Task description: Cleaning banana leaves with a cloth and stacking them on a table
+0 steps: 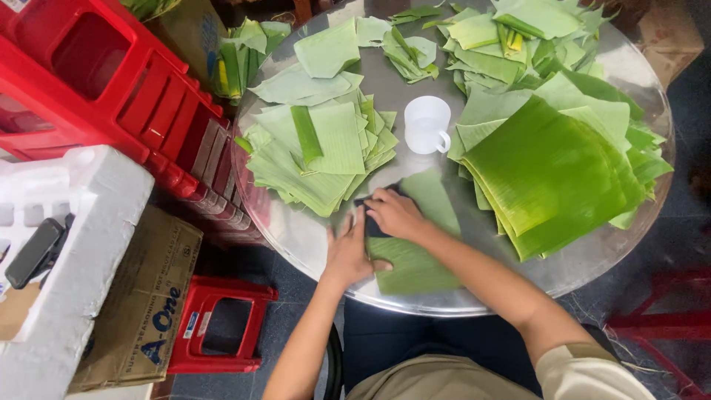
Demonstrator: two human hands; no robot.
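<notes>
A green banana leaf piece [415, 261] lies flat at the near edge of a round metal table [296, 230]. My left hand [348, 252] presses flat on the leaf's left edge. My right hand [396, 212] grips a dark cloth [370, 226] and holds it on the leaf. To the left, a stack of cut pale leaf squares [318, 159] rests on the table. A pile of large bright green leaves [548, 174] sits on the right.
A white plastic mug [427, 124] stands mid-table. More leaf scraps [503, 44] cover the far side. Red plastic stools [111, 89] stack at the left, another red stool [218, 326] below. A foam box [74, 244] and a cardboard box [144, 304] are near left.
</notes>
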